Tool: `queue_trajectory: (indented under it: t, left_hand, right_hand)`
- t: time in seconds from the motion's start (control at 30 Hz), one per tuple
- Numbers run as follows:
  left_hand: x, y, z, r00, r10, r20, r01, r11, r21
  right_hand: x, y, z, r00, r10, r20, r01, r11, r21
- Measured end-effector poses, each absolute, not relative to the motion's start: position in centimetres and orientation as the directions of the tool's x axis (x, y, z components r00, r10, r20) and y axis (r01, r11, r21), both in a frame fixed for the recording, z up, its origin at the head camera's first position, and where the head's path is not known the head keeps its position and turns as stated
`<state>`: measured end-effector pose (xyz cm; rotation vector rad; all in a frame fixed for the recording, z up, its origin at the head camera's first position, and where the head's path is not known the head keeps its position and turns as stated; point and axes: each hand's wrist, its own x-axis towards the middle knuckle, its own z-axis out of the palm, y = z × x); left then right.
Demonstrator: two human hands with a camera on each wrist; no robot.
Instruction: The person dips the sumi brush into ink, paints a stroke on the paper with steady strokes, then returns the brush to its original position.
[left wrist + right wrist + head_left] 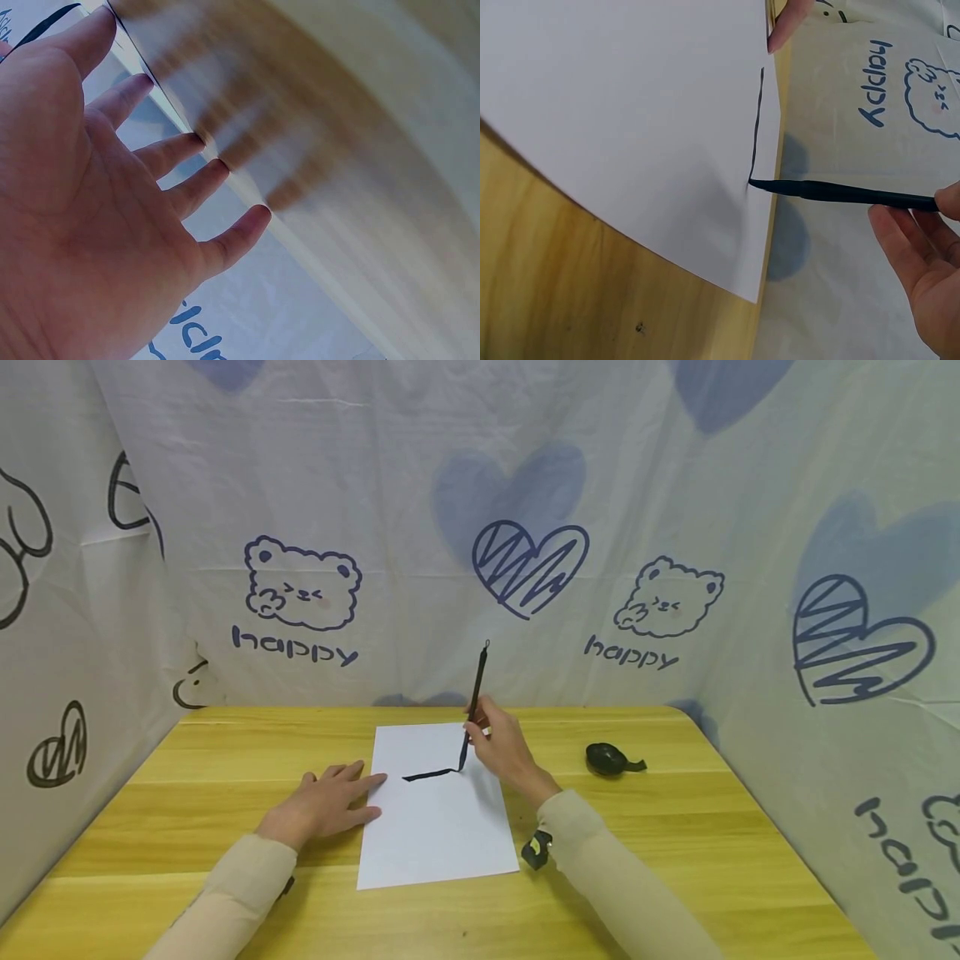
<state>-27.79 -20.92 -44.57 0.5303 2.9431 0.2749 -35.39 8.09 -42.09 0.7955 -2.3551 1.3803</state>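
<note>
A dark writing brush [476,693] stands nearly upright in my right hand [501,745], pinched between thumb and fingers. Its tip meets the white sheet of paper [438,835] at the right end of a black ink stroke [429,774]. In the right wrist view the brush [832,192] touches the paper with its bristles. My left hand [326,802] lies spread at the paper's left edge, fingertips on the sheet and the table. The left wrist view shows the left hand [97,202] with its fingers apart, holding nothing.
A small black ink dish [606,760] with a short handle sits on the wooden table [630,843] to the right of the paper. White curtains [405,527] printed with bears and hearts hang behind the table and on both sides.
</note>
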Motion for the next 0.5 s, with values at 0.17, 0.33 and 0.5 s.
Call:
queue_trajectory:
  t: [0.17, 0.33, 0.5]
  left_hand:
    - [-27.85, -20.92, -44.6, -0.928, 0.357, -0.103, 0.333, 0.922, 0.198]
    - [-27.92, -20.93, -44.67, -0.929, 0.355, -0.108, 0.33, 0.924, 0.194]
    - [-27.96, -20.96, -44.72, -0.928, 0.356, -0.11, 0.331, 0.923, 0.194]
  right_hand:
    - [-35.28, 7.9, -42.01, -0.81, -0.31, 0.499, -0.587, 0.399, -0.704]
    - [-35.25, 7.79, -41.98, -0.806, -0.308, 0.505, -0.591, 0.39, -0.706]
    - [-35.18, 7.72, -41.94, -0.805, -0.311, 0.506, -0.594, 0.397, -0.7]
